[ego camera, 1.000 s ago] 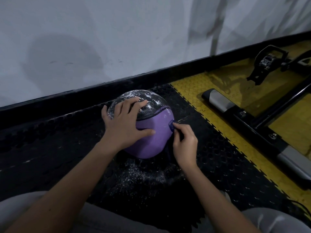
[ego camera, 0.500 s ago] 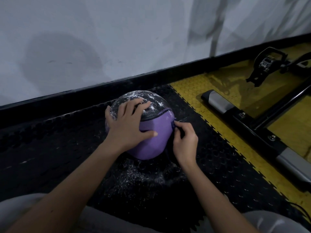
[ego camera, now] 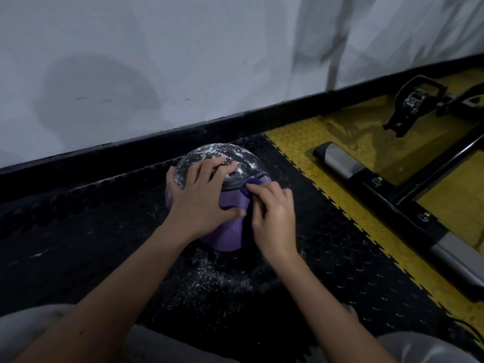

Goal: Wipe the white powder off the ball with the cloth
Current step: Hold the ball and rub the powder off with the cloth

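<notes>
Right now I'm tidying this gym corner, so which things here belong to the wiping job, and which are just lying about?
In the job:
- ball, dusted with white powder
- purple cloth draped over it
- left hand steadying the ball
- right hand pinching the cloth edge

Lying about:
- exercise machine frame
- pedal
- spilled powder on the black mat

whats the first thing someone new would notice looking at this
Probably the ball at centre, on the black studded mat: its dark top is speckled with white powder and a purple cloth is draped over its near side. The left hand lies spread across it while the right hand pinches the cloth's edge. More powder dusts the mat just in front.
</notes>
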A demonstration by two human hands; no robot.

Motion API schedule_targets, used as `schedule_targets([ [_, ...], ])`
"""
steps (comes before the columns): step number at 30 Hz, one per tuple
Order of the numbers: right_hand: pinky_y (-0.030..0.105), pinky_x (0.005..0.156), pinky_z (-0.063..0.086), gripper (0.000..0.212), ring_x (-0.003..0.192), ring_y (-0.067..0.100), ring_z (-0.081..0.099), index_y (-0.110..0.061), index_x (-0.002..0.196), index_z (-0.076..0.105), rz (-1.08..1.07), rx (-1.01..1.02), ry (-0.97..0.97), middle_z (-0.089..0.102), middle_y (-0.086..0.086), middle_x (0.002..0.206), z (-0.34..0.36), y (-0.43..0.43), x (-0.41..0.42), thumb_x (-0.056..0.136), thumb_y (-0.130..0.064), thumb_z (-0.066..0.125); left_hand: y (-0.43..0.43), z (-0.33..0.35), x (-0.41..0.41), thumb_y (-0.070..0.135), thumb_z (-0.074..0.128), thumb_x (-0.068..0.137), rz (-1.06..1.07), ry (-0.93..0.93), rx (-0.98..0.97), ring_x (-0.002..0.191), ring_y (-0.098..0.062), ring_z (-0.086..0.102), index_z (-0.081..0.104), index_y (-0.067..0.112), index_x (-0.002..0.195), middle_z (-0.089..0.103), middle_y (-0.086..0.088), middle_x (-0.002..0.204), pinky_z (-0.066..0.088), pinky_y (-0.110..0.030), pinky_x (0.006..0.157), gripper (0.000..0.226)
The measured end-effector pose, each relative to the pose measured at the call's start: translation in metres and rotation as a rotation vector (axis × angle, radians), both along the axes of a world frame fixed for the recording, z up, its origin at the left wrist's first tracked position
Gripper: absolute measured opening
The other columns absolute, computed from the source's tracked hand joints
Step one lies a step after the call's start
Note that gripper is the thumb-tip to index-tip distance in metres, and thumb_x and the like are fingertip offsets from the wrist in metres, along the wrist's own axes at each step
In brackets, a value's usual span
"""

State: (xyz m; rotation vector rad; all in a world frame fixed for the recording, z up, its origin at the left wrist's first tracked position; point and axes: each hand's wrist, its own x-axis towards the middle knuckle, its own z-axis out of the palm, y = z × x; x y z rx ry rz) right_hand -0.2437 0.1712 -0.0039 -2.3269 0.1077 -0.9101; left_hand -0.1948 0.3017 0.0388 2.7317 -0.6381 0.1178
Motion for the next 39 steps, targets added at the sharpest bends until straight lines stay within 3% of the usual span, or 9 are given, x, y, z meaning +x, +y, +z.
schedule_targets([
  [8,0.02,0.085,0.04,0.024,0.098,0.026,0.06,-0.006,0.106,0.069,-0.107,0.282,0.235,0.067,0.007,0.104,-0.016,-0.043,0.013,0.087,0.003,0.056,0.002,0.001,0.0,0.064,0.061,0.07,0.001,0.01,-0.003,0.135,-0.006,0.003,0.021,0.044,0.141,0.011,0.019,0.149,-0.008,-0.054,0.109,0.084],
  [13,0.003,0.079,0.03,0.023,0.082,0.022,0.052,-0.008,0.099,0.07,0.016,0.076,0.03,0.067,0.002,0.097,0.004,-0.009,0.003,0.084,0.0,0.056,0.006,0.002,0.001,0.061,0.063,0.072,0.018,0.014,-0.011,0.134,-0.006,0.005,0.021,0.044,0.14,0.012,0.019,0.148,-0.007,-0.053,0.109,0.082],
  [16,0.006,0.078,0.03,0.025,0.083,0.021,0.052,-0.009,0.101,0.071,0.017,0.034,0.033,0.067,0.002,0.098,0.005,-0.015,0.012,0.084,0.003,0.055,0.007,0.002,0.0,0.063,0.063,0.07,0.019,0.007,-0.007,0.132,-0.004,0.004,0.022,0.044,0.14,0.013,0.019,0.147,-0.006,-0.053,0.11,0.083],
  [18,0.012,0.08,0.035,0.025,0.091,0.024,0.059,-0.008,0.103,0.07,-0.051,0.16,0.128,0.068,0.004,0.101,0.0,-0.034,0.019,0.088,0.003,0.055,0.006,0.001,-0.001,0.064,0.063,0.069,0.004,0.004,-0.021,0.129,-0.002,0.003,0.023,0.043,0.14,0.013,0.019,0.147,-0.005,-0.053,0.11,0.084],
  [21,0.005,0.079,0.036,0.023,0.096,0.022,0.061,-0.006,0.104,0.07,-0.072,0.285,0.219,0.067,0.005,0.101,-0.003,-0.046,0.018,0.089,0.002,0.055,0.002,0.0,-0.003,0.063,0.064,0.07,-0.025,0.0,-0.019,0.126,0.0,-0.001,0.022,0.042,0.141,0.013,0.018,0.147,-0.007,-0.052,0.108,0.085],
  [27,0.004,0.08,0.029,0.021,0.084,0.019,0.054,-0.01,0.1,0.071,0.033,0.065,0.043,0.068,0.001,0.098,0.009,-0.023,0.015,0.087,0.0,0.057,0.003,0.0,-0.002,0.062,0.063,0.071,-0.024,0.002,-0.004,0.126,0.001,-0.002,0.019,0.043,0.141,0.011,0.019,0.148,-0.008,-0.052,0.108,0.085],
  [29,0.01,0.082,0.036,0.023,0.09,0.021,0.059,-0.01,0.102,0.07,-0.015,0.164,0.107,0.067,0.001,0.1,0.004,-0.035,0.021,0.089,0.0,0.055,0.004,0.001,-0.003,0.062,0.063,0.071,-0.027,0.005,-0.011,0.126,0.001,-0.002,0.019,0.043,0.141,0.011,0.019,0.148,-0.009,-0.051,0.108,0.085],
  [32,-0.001,0.076,0.033,0.023,0.097,0.02,0.06,-0.007,0.106,0.069,-0.051,0.301,0.23,0.066,0.004,0.101,-0.002,-0.049,0.022,0.09,0.001,0.053,0.003,0.001,-0.003,0.063,0.062,0.071,-0.039,-0.003,-0.012,0.127,0.0,-0.002,0.02,0.042,0.141,0.012,0.019,0.147,-0.01,-0.049,0.108,0.085],
  [39,0.008,0.082,0.032,0.022,0.086,0.019,0.056,-0.011,0.099,0.071,0.03,0.084,0.068,0.068,0.002,0.1,0.008,-0.028,0.02,0.087,0.001,0.057,0.006,0.0,-0.001,0.065,0.063,0.068,-0.019,-0.05,-0.008,0.126,-0.002,0.001,0.023,0.043,0.14,0.015,0.019,0.146,-0.007,-0.046,0.107,0.085],
])
